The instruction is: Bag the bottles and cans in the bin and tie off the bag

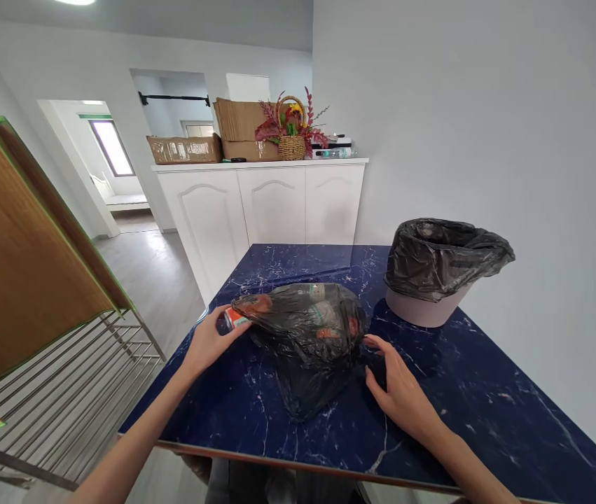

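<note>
A thin black plastic bag (298,343) lies on its side in front of me, bulging with things that show through it, among them clear bottles and orange-red shapes. At its left end, a small red-and-white box (235,318) pokes out partly from under the plastic. My left hand (213,339) has its thumb and fingers curled around this box and the bag's edge. Against the bag's right side rest the fingertips of my right hand (395,381); its thumb is spread away from the fingers, and nothing is in its grasp.
A pale bin (424,311) lined with a black bag (434,259) stands at the right of the dark blue marbled table (245,413). Behind is a white cabinet (276,203) with cardboard boxes (239,129) and a flower basket (292,145). A metal rack (77,392) stands left.
</note>
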Demonstrator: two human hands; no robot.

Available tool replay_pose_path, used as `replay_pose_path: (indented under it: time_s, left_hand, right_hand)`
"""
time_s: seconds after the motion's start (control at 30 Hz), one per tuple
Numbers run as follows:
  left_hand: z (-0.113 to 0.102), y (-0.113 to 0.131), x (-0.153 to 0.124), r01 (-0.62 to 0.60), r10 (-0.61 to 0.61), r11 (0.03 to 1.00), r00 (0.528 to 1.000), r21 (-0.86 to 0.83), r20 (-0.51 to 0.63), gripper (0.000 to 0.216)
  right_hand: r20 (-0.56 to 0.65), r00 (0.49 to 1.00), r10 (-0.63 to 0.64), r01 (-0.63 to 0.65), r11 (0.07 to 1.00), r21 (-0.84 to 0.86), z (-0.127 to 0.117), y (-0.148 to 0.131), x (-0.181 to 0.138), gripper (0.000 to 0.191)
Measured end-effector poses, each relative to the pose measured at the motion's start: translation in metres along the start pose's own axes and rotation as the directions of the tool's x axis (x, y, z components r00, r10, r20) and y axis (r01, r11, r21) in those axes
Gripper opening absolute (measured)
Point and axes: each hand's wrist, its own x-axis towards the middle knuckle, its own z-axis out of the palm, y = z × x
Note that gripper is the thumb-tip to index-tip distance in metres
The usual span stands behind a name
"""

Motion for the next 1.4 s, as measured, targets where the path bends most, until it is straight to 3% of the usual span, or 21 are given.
replay_pose_path:
  time_s: [0.1,0.17,0.3,0.47,0.63,0.8,1.07,1.2,1.4]
  left_hand:
    - [-0.017,-0.014,-0.013,0.142,-0.170,0.963,0.979,-0.228,-0.109,0.065]
    - [-0.022,-0.020,-0.016,0.158,-0.233,0.895,0.963,-0.418,-0.134,0.064]
    - [-0.020,-0.025,-0.015,0.139,-0.255,0.707,0.965,-0.693,-0.066,0.059]
    - [-0.016,-0.032,-0.015,0.186,-0.267,0.600,0.963,-0.778,0.025,0.056]
    - [-0.015,-0.036,-0.016,0.189,-0.261,0.615,0.965,-0.766,0.029,0.053]
    - [-0.014,-0.030,-0.020,0.167,-0.217,0.704,0.976,-0.691,0.015,0.063]
    - [-0.014,-0.053,0.006,0.179,-0.238,0.924,0.961,-0.338,-0.143,0.073]
    - [-0.011,-0.068,0.017,0.180,-0.216,0.963,0.961,-0.202,-0.174,0.081]
    - [-0.007,-0.072,0.014,0.190,-0.201,0.979,0.960,-0.075,-0.196,0.086]
  right_hand:
    - [0.008,1.000,0.016,-0.016,1.000,0.012,0.002,0.003,-0.003,0.053]
    - [0.025,0.999,0.023,-0.024,1.000,0.014,0.002,0.004,-0.004,0.054]
    - [0.048,0.999,0.010,-0.010,1.000,0.001,0.002,0.005,-0.006,0.056]
    - [0.048,0.999,0.016,-0.015,1.000,-0.006,-0.001,0.003,-0.007,0.057]
    - [0.071,0.997,0.032,-0.031,0.999,-0.025,-0.003,0.000,-0.006,0.057]
    - [0.073,0.997,0.021,-0.020,1.000,-0.017,-0.004,-0.001,-0.005,0.057]
    - [0.079,0.996,0.030,-0.028,0.999,-0.027,-0.003,0.001,-0.006,0.055]
    - [0.074,0.997,0.031,-0.028,0.999,-0.036,-0.003,-0.001,-0.005,0.055]
    - [0.084,0.995,0.049,-0.047,0.999,-0.026,-0.004,-0.001,-0.006,0.053]
